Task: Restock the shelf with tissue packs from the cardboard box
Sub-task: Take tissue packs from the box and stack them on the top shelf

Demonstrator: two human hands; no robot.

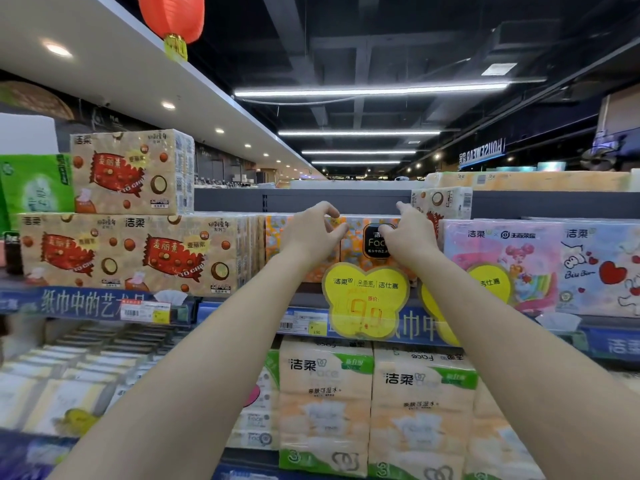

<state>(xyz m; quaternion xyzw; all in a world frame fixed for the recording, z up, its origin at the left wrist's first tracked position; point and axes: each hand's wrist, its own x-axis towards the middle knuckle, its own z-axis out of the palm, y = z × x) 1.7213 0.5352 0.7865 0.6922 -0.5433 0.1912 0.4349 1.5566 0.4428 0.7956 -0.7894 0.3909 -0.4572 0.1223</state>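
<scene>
An orange floral tissue pack (356, 244) with a black label lies on the top shelf (311, 299), between the beige chocolate-print packs (138, 254) and a pink cartoon pack (502, 258). Both my arms reach up to it. My left hand (311, 233) is at the pack's upper left, fingers curled, thumb and fingertips pinching at its top edge. My right hand (410, 235) is at its upper right, fingers curled over the black label and index finger pointing up. The cardboard box is out of view.
Yellow butterfly price tags (365, 299) hang from the shelf edge under the pack. A second beige pack (131, 171) is stacked at upper left, another (443, 202) behind my right hand. Peach and green tissue packs (325, 403) fill the shelf below. A red lantern (173, 19) hangs overhead.
</scene>
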